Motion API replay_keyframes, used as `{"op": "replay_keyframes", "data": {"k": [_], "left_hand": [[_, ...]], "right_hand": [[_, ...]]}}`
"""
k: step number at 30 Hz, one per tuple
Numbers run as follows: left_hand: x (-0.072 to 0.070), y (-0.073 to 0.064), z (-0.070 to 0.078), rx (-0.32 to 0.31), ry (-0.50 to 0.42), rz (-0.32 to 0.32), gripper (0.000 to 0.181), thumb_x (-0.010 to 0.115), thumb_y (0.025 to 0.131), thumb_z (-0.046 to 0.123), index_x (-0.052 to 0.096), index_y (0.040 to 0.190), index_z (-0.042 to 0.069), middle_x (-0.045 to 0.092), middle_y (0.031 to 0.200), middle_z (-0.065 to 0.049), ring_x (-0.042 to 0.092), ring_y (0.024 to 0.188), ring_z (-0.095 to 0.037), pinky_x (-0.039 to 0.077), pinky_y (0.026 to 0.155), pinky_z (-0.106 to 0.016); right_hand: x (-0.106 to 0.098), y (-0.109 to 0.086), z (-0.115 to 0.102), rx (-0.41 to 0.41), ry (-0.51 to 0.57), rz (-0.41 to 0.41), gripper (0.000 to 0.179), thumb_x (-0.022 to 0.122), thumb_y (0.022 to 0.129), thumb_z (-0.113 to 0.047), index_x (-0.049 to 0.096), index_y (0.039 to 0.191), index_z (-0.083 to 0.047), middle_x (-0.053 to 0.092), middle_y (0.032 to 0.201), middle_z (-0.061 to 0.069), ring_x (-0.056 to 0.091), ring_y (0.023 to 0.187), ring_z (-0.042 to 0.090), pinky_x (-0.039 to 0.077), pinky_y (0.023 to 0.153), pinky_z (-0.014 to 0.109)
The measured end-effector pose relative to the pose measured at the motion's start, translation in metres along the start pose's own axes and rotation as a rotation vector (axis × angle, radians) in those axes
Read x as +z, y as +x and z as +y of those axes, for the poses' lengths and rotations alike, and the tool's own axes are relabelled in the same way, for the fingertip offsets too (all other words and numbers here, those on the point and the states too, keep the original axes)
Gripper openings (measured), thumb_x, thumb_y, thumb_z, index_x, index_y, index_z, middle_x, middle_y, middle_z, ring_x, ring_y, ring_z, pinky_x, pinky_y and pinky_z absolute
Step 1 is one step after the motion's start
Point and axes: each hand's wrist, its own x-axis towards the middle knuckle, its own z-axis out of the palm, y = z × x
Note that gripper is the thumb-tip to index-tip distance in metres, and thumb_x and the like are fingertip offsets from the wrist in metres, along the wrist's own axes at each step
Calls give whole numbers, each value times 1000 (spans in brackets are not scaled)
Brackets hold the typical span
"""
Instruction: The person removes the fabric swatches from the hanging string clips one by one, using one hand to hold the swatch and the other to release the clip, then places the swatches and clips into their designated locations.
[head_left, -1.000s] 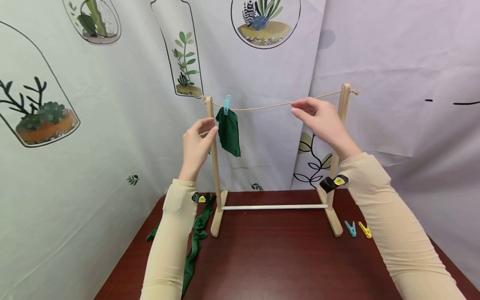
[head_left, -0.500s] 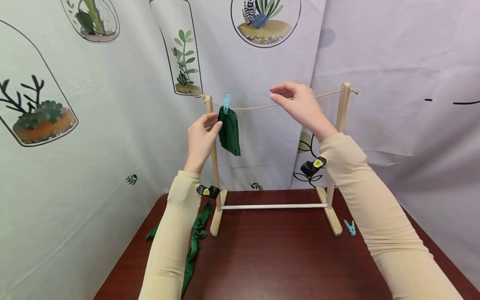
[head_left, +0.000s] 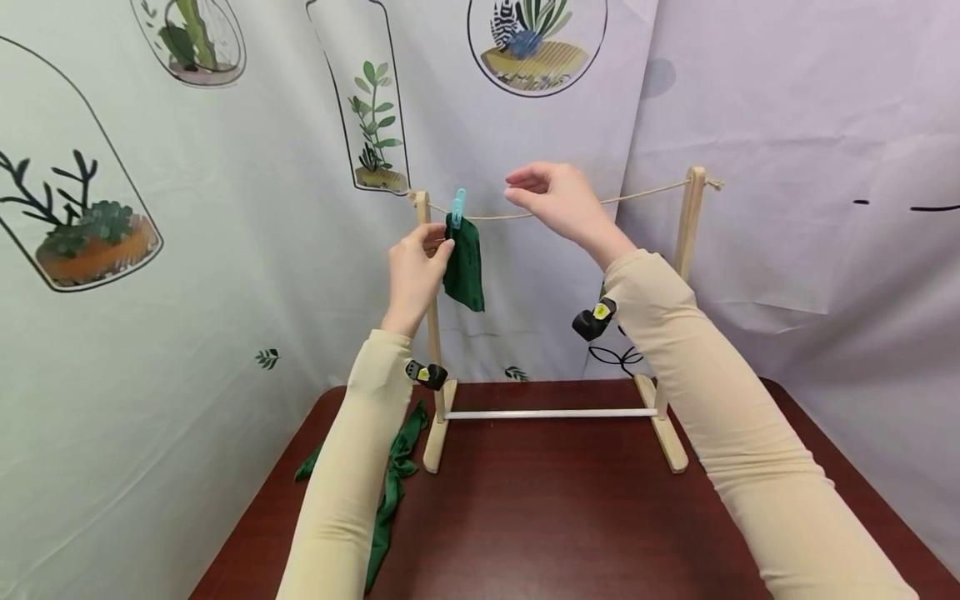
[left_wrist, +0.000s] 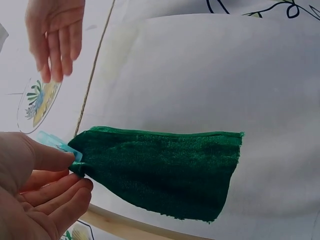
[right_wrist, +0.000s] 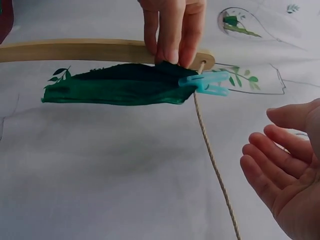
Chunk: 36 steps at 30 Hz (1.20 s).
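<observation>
A green cloth (head_left: 465,271) hangs from a cord (head_left: 652,192), held there by a light-blue clothespin (head_left: 458,208). My left hand (head_left: 415,275) pinches the cloth's upper left edge between thumb and fingers, just below the clothespin. In the left wrist view the cloth (left_wrist: 165,170) spreads away from those fingertips, and part of the clothespin (left_wrist: 55,143) is hidden behind the thumb. My right hand (head_left: 562,202) is in the air near the cord, right of the clothespin and apart from it. Its fingers (right_wrist: 272,165) are relaxed with nothing between them.
The cord runs between two wooden posts (head_left: 690,221) joined low down by a white bar (head_left: 551,414). More green cloth (head_left: 386,508) lies on the dark red table (head_left: 555,517) at left, partly behind my left sleeve. A printed curtain (head_left: 255,208) hangs behind.
My right hand has moved left along the cord toward the clothespin. The left hand has moved slightly right and taken hold of the hanging cloth's edge. My right sleeve now covers the clothespins on the table.
</observation>
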Motion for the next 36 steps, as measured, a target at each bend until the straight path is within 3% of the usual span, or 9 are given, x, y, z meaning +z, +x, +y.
{"op": "replay_keyframes", "data": {"k": [15,24,36], "left_hand": [[9,3,5,-24,34,61,27,66,99,15,69,119,-3,73,110,-17,71,97,-25,58,83,-37],[19,1,11,-85,74,89,29,71,96,18,69,118,-1,73,107,-15,71,93,-23,59,78,-37],[21,3,15,-74,155,124,24,66,99,16,69,116,0,74,103,-14,71,90,-24,58,77,-38]], "right_hand": [[26,19,-20,-31,-44,-91,42,64,101,-29,62,136,-7,66,129,7,62,119,20,50,96,35],[35,25,-23,-18,-15,-109,47,67,99,-29,60,138,-6,65,131,8,61,120,20,50,96,33],[44,29,-25,-11,-32,-135,52,70,96,-30,57,142,-7,64,133,10,60,122,21,49,99,35]]}}
